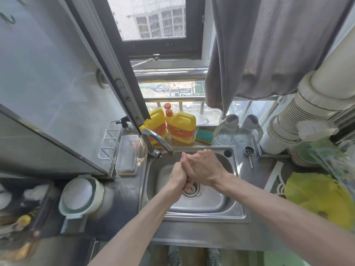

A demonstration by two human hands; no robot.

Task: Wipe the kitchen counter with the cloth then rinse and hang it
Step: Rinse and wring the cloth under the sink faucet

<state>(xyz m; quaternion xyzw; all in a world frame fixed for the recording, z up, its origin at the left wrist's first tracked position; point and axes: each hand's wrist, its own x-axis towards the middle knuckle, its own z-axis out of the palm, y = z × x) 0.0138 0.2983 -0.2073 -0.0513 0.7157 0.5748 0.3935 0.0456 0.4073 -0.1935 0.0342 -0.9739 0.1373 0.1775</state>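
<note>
Head view, grey cloth (269, 47) hanging lengthwise downward

bright daylight came through the dark-framed window (153, 25) and glared softly off the stainless steel sink basin (209, 200), leaving few hard shadows. the wide lens bent the edges, and the yellow-green plastic sheet (318, 198) at right was smeared with blur.

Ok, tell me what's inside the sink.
Over the sink, the left hand and right hand are clasped together, partly covering the drain strainer. Otherwise bare steel shows. Anything between the palms is hidden.
</note>
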